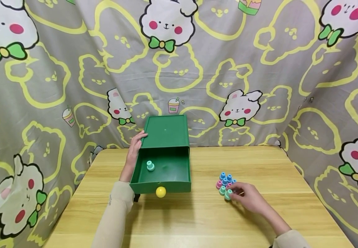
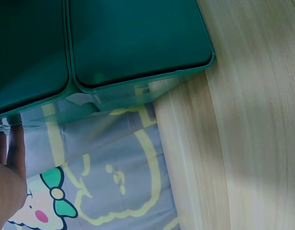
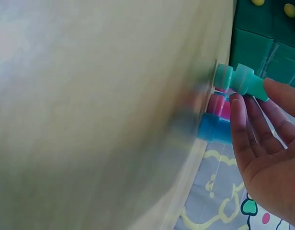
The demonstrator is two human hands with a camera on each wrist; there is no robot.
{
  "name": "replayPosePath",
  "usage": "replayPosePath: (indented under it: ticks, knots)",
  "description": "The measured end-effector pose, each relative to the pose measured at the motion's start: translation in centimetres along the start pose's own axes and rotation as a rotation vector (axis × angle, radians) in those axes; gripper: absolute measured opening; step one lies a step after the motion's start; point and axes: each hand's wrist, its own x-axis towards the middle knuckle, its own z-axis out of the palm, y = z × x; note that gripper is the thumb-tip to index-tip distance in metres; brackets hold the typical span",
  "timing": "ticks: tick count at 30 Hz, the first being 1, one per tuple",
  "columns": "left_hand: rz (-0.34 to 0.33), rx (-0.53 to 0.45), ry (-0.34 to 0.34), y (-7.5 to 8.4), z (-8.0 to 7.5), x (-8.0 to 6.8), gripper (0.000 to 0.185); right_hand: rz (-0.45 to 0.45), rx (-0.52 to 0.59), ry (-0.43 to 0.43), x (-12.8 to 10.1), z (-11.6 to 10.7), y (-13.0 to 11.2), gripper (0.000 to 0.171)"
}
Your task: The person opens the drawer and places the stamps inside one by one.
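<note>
Here the right hand [image 1: 249, 197] is pinching a teal peg [image 1: 228, 195] at the near edge of a cluster of pegs [image 1: 225, 183] in blue, pink and teal, standing on the wooden table [image 1: 259, 162] to the right of the green drawer box [image 1: 165, 132]. The left hand [image 1: 134, 150] is lying with relaxed, straight fingers against the box's left side, steadying it, and the open drawer [image 1: 161, 177] is already holding one teal peg [image 1: 150, 166] near its back left corner. A yellow knob [image 1: 161, 192] is sitting on the drawer front. Doing this well probably means lifting the pinched peg straight up so its neighbours are not toppling, while the left hand is bracing the box against sliding.
</note>
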Motion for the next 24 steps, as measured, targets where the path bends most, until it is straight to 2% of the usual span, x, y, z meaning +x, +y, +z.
replayPosePath:
  ticks: [3, 11, 18, 24]
  knots:
    - [0.0, -0.001, 0.001, 0.0, 0.0, 0.0, 0.044, 0.027, 0.007, 0.014, 0.1, -0.2, -0.4, 0.025]
    - [0.013, 0.01, 0.003, 0.0, 0.0, 0.0, 0.043, -0.026, 0.005, 0.049, 0.2, -0.7, -1.4, 0.022]
    - [-0.036, 0.0, 0.001, 0.0, 0.0, -0.3, 0.044, -0.003, 0.001, 0.083, 0.3, -0.9, -1.9, 0.017]
    - [-0.025, -0.003, 0.002, 0.2, 0.1, -0.2, 0.044, -0.011, 0.043, 0.107, 0.6, -1.4, -3.1, 0.022]
